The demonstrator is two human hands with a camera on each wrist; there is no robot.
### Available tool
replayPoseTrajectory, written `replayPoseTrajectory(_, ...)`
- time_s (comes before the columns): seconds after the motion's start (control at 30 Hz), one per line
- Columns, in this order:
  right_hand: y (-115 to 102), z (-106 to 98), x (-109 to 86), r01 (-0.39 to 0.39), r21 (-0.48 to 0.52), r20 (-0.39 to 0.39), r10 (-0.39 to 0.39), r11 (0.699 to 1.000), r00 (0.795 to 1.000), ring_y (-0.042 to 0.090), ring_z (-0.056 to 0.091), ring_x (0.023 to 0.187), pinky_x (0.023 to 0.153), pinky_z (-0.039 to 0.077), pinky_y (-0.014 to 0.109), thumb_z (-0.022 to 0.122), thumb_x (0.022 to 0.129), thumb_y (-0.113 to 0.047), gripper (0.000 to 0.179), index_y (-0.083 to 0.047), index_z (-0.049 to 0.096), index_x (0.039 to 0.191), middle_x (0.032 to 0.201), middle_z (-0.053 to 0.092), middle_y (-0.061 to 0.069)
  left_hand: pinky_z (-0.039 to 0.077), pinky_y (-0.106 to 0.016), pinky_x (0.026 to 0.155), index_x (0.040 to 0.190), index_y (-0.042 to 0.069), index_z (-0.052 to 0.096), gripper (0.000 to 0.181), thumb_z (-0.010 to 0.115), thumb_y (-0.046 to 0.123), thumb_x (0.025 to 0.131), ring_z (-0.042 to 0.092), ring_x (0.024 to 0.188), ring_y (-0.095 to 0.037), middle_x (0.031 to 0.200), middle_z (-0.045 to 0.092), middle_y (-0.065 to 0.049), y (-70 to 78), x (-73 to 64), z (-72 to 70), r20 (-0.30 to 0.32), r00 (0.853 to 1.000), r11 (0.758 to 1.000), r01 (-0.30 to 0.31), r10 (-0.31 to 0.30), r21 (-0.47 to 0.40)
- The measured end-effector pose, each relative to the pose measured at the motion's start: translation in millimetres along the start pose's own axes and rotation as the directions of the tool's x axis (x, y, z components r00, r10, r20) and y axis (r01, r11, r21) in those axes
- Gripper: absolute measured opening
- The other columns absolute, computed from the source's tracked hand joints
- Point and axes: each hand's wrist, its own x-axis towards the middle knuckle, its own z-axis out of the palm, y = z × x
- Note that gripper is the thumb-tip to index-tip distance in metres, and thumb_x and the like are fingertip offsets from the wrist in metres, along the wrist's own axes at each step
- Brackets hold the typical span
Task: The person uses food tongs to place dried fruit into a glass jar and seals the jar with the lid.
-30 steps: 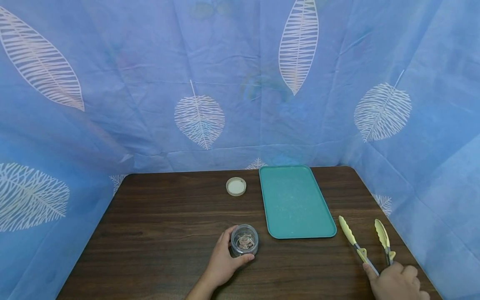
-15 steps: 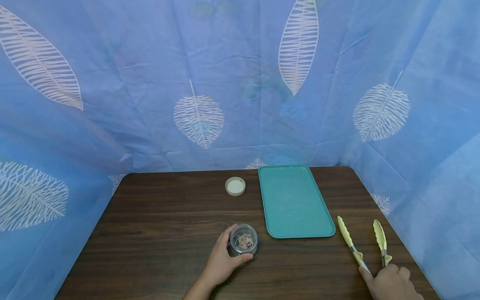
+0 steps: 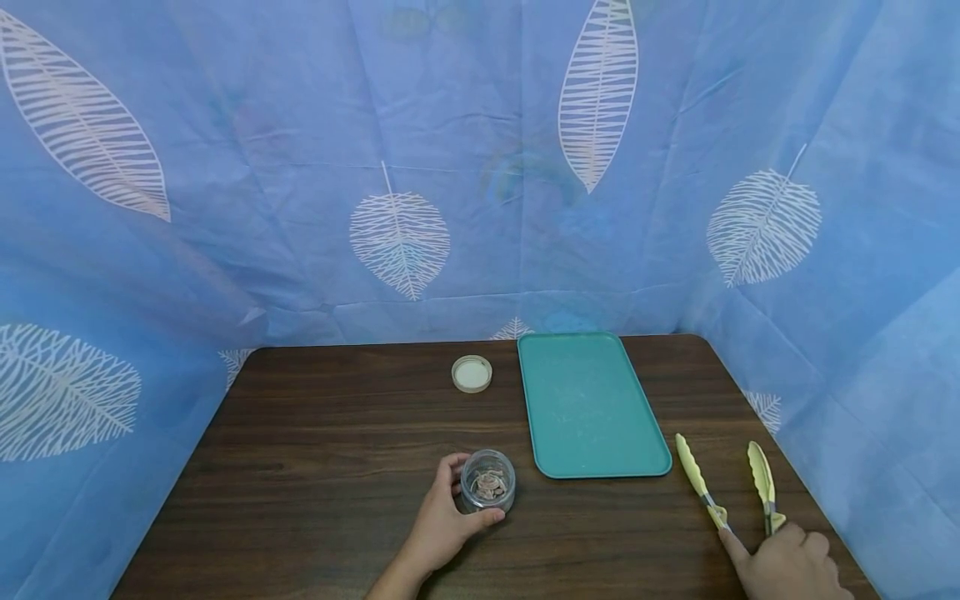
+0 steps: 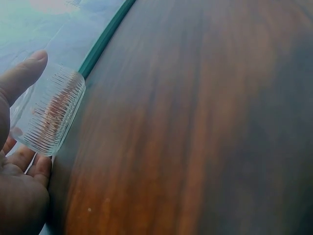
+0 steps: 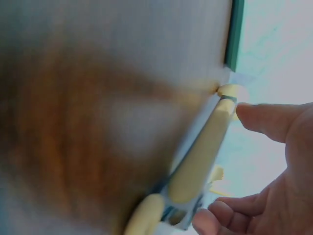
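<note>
A clear ribbed glass jar (image 3: 487, 481) with small brownish pieces inside stands upright on the table. My left hand (image 3: 441, 521) holds it from the left, thumb at its near side and fingers behind; the left wrist view shows the jar (image 4: 51, 110) beside the thumb. A pair of yellow-tipped tongs (image 3: 693, 468) lies spread at the right, tips pointing away. My right hand (image 3: 791, 565) is over their handle end, thumb beside the left arm. In the right wrist view, the fingers of that hand (image 5: 279, 171) lie loosely next to the tongs' yellow grip (image 5: 203, 152), not wrapped round it.
A teal tray (image 3: 592, 404) lies behind and between the jar and the tongs. A round lid (image 3: 472, 374) rests inside up, left of the tray. Blue leaf-print cloth (image 3: 465, 250) hangs behind and beside the dark wooden table (image 3: 322, 450).
The tongs have turned slightly and my right hand has shifted a little left on their handle end. The upper fingers of my left hand have moved slightly back along the jar, which stays put.
</note>
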Motion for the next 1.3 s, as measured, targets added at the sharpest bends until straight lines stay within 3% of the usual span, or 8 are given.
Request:
replayPoseTrajectory(0.2, -12.3, -11.0, -5.6, 0.041, 0.062, -0.165, -0.03, 0.997, 0.986, 0.059, 0.054, 0.088, 0.061, 0.043, 0.066, 0.088, 0.087, -0.039, 0.073, 0.021, 0.05, 0.103, 0.097, 0.045, 0.039, 0.051, -0.041, 0.114, 0.152, 0.012, 0.044, 0.091, 0.098, 0.033, 0.081, 0.059, 0.136, -0.032, 0.148, 0.061, -0.015, 1.4, -2.2, -1.6, 0.012, 1.0, 1.0, -0.002, 0.002, -0.003)
replayPoseTrajectory(0.27, -17.3, -17.1, -5.8, 0.039, 0.092, -0.135, -0.027, 0.995, 0.991, 0.062, 0.051, 0.096, 0.066, 0.044, 0.07, 0.085, 0.091, -0.041, 0.077, 0.023, 0.05, 0.115, 0.105, 0.044, 0.041, 0.051, -0.042, 0.114, 0.153, 0.012, 0.045, 0.091, 0.098, 0.032, 0.082, 0.059, 0.136, -0.032, 0.148, 0.062, -0.014, 2.2, -2.6, -2.2, 0.018, 1.0, 1.0, 0.001, -0.001, -0.005)
replayPoseTrajectory(0.43, -31.2, -31.1, -2.0, 0.038, 0.097, 0.083, -0.046, 0.995, 0.995, 0.066, 0.049, 0.11, 0.079, 0.045, 0.074, 0.07, 0.101, -0.051, 0.094, 0.028, 0.038, 0.14, 0.12, 0.041, 0.045, 0.05, -0.046, 0.115, 0.155, 0.012, 0.044, 0.091, 0.097, 0.033, 0.083, 0.059, 0.137, -0.033, 0.149, 0.061, -0.015, 2.0, -1.8, -3.5, 0.031, 1.0, 1.0, 0.006, -0.006, -0.013)
replayPoseTrajectory(0.57, -47.1, -31.1, -2.9, 0.116, 0.112, 0.092, -0.127, 0.987, 0.988, 0.063, 0.056, 0.102, 0.07, 0.047, 0.067, 0.072, 0.099, -0.053, 0.097, 0.03, 0.042, 0.139, 0.115, 0.047, 0.047, 0.05, -0.047, 0.115, 0.155, 0.012, 0.043, 0.091, 0.096, 0.034, 0.084, 0.058, 0.138, -0.033, 0.151, 0.06, -0.015, 1.2, -0.9, -4.3, 0.038, 0.999, 1.0, 0.011, -0.01, -0.018)
replayPoseTrajectory(0.7, -68.8, -28.5, -8.6, 0.203, 0.125, 0.126, -0.218, 0.971, 0.968, 0.065, 0.052, 0.114, 0.079, 0.047, 0.07, 0.072, 0.1, -0.055, 0.101, 0.028, 0.038, 0.146, 0.13, 0.044, 0.051, 0.049, -0.043, 0.116, 0.155, 0.011, 0.043, 0.091, 0.096, 0.033, 0.084, 0.057, 0.137, -0.031, 0.15, 0.059, -0.013, 1.1, -0.7, -4.7, 0.043, 0.999, 1.0, 0.008, -0.007, -0.025)
replayPoseTrajectory(1.0, -124.9, -24.0, -40.9, 0.373, 0.306, 0.206, -0.443, 0.876, 0.872, 0.06, 0.044, 0.134, 0.103, 0.039, 0.073, 0.073, 0.103, -0.045, 0.095, 0.016, 0.028, 0.161, 0.15, 0.036, 0.04, 0.049, -0.04, 0.115, 0.153, 0.011, 0.044, 0.089, 0.097, 0.031, 0.083, 0.055, 0.139, -0.033, 0.151, 0.058, -0.014, 0.5, -1.7, -5.5, 0.042, 0.999, 0.999, 0.014, -0.013, -0.037)
replayPoseTrajectory(1.17, -142.0, -15.9, -50.2, 0.425, 0.442, 0.213, -0.553, 0.79, 0.806, 0.043, 0.051, 0.133, 0.103, 0.05, 0.06, 0.075, 0.103, -0.043, 0.09, 0.006, 0.031, 0.164, 0.153, 0.037, 0.027, 0.048, -0.054, 0.117, 0.152, 0.012, 0.043, 0.088, 0.096, 0.031, 0.084, 0.055, 0.141, -0.038, 0.154, 0.056, -0.019, 2.8, -2.9, -7.8, 0.054, 0.998, 0.997, 0.028, -0.024, -0.073)
replayPoseTrajectory(1.3, -152.8, -9.2, -53.2, 0.426, 0.552, 0.212, -0.614, 0.717, 0.76, 0.03, 0.052, 0.13, 0.101, 0.053, 0.05, 0.079, 0.101, -0.038, 0.086, -0.002, 0.035, 0.164, 0.152, 0.041, 0.018, 0.048, -0.052, 0.117, 0.151, 0.012, 0.044, 0.088, 0.096, 0.032, 0.084, 0.055, 0.142, -0.039, 0.155, 0.056, -0.019, 1.8, -2.1, -8.9, 0.061, 0.998, 0.997, 0.023, -0.018, -0.078)
